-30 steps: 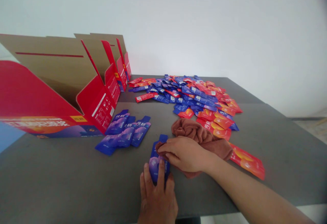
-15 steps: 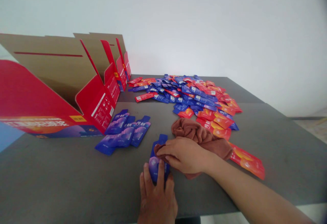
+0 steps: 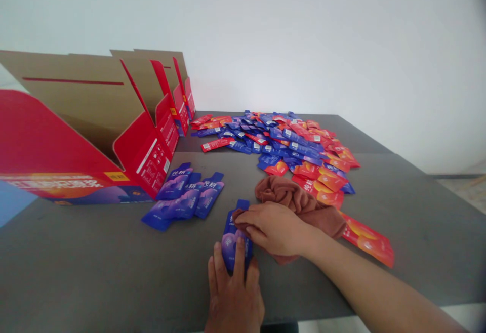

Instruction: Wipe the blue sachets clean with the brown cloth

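A blue pouch [image 3: 229, 242] with a purple fruit print lies flat on the table in front of me, its spout end pointing away. My left hand [image 3: 234, 290] rests on its near end, fingers spread, fingertips pressing it down. Bunched under the fingers of my right hand [image 3: 275, 226] is a brown cloth [image 3: 284, 191]; a fold of it touches the upper right part of the pouch. The rest of the cloth spreads to the right, partly over a red-orange pouch [image 3: 368, 239]. To the left, several blue pouches [image 3: 186, 199] overlap in a small group.
Open red cardboard boxes [image 3: 136, 171] stand in a row along the left side, flaps up. A large heap of blue and red pouches [image 3: 273, 135] covers the far middle of the grey table [image 3: 114, 272]. A white wall [image 3: 266, 39] rises behind.
My right hand has shifted very slightly right with the cloth fold, across the pouch's upper part. My left hand and the pouch stay in place.
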`<action>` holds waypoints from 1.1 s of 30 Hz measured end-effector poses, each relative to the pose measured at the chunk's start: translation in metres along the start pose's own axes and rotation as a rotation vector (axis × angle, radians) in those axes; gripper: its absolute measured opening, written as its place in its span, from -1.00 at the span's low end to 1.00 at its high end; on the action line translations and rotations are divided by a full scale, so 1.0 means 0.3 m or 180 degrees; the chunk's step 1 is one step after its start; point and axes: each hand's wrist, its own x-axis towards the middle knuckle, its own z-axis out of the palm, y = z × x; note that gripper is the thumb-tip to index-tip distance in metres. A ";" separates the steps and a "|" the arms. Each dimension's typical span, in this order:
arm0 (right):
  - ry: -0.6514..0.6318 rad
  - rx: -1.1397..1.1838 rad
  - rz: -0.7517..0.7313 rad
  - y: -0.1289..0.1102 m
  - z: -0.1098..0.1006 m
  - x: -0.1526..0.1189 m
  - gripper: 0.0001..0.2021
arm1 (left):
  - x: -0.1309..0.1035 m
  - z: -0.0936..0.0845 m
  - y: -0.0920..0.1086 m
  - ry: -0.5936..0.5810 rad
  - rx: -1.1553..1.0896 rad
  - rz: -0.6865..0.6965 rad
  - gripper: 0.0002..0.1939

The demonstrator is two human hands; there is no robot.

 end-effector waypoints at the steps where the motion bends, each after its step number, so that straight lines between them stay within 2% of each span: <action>1: -0.0003 -0.0013 -0.0014 0.000 -0.001 0.000 -0.71 | 0.000 0.000 0.000 -0.0009 0.0008 0.0002 -0.69; 8: -0.0165 0.0058 -0.0327 -0.004 -0.015 -0.004 -0.72 | 0.005 -0.008 0.002 -0.0022 -0.0074 -0.0046 -0.65; 15: -0.0259 0.0093 -0.0406 -0.008 -0.020 -0.005 -0.73 | 0.010 -0.013 0.006 -0.0024 -0.0045 -0.0062 -0.60; 33: -0.0087 -0.0023 -0.0103 -0.009 -0.007 0.000 -0.72 | 0.006 -0.007 0.002 -0.0005 -0.0082 -0.0049 -0.62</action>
